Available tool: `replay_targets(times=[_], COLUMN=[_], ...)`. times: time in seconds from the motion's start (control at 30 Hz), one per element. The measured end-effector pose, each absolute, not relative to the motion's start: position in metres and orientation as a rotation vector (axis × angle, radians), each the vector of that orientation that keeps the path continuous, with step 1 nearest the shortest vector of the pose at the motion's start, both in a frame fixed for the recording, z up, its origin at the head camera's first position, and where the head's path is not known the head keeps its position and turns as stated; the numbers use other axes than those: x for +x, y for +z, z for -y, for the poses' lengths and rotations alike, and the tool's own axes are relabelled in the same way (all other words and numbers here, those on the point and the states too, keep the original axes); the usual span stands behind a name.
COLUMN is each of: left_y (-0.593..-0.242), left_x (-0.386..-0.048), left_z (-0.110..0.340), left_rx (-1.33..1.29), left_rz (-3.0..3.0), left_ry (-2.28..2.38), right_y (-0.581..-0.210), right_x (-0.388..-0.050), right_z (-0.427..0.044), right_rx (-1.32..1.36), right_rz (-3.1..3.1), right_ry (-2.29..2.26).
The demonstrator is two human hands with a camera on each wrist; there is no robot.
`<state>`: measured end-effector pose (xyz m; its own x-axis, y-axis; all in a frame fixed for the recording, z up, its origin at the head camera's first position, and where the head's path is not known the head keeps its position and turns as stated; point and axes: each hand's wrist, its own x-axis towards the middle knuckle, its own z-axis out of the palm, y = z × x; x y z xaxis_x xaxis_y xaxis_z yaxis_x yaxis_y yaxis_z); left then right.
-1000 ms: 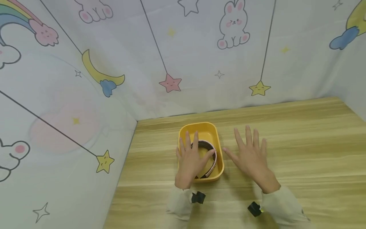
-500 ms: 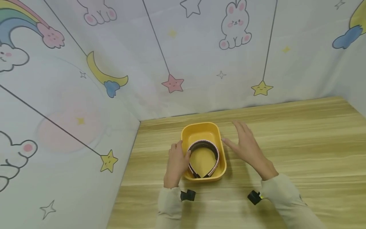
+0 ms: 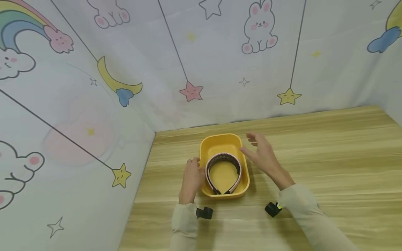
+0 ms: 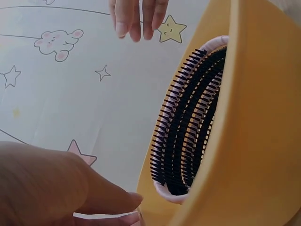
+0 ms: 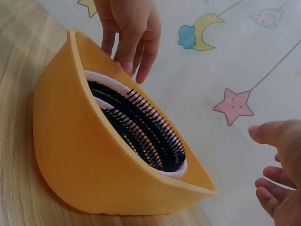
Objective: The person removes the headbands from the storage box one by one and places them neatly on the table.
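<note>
A yellow plastic bin (image 3: pixel 224 141) stands on the table. Inside it lie toothed hair bands (image 3: pixel 223 158), dark inside with pale pink covering; the right wrist view shows at least two, nested. My left hand (image 3: pixel 191 178) is at the bin's left rim, its thumb (image 5: pixel 126 59) on the inner side and its fingers behind the wall, pinching the edge. My right hand (image 3: pixel 263 153) hovers beside the bin's right rim, thumb stretched toward the bin and fingers bent loosely, holding nothing. A gap shows between that hand and the bin in the right wrist view.
The wood-grain table (image 3: pixel 314 157) extends to the right of the bin. A white cloth (image 3: pixel 220 69) printed with stars, rabbits and moons hangs behind and on the left. Black wrist cameras (image 3: pixel 272 209) sit on both sleeves.
The left hand has moved from above the bin to its left rim, uncovering the hair bands. The right hand has come in closer to the right rim, its spread fingers now bent.
</note>
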<state>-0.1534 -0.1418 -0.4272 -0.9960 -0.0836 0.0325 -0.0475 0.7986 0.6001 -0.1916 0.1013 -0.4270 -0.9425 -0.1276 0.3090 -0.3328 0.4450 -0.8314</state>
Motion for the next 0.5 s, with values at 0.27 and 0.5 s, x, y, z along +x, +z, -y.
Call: replay_targets(times=[0.27,0.5], left_y=[-0.431,-0.432], left_x=[-0.159,-0.161], left_z=[0.148,0.152], left_rx=[0.101,0.139], left_rz=[2.946,2.95], left_ry=[-0.945,-1.139], right_y=[-0.436,-0.441], right_x=[-0.205,-0.21], right_z=[-0.082,-0.067], right_rx=[0.439,0.483], right_rz=[2.525,2.605], right_ry=[1.592,1.573])
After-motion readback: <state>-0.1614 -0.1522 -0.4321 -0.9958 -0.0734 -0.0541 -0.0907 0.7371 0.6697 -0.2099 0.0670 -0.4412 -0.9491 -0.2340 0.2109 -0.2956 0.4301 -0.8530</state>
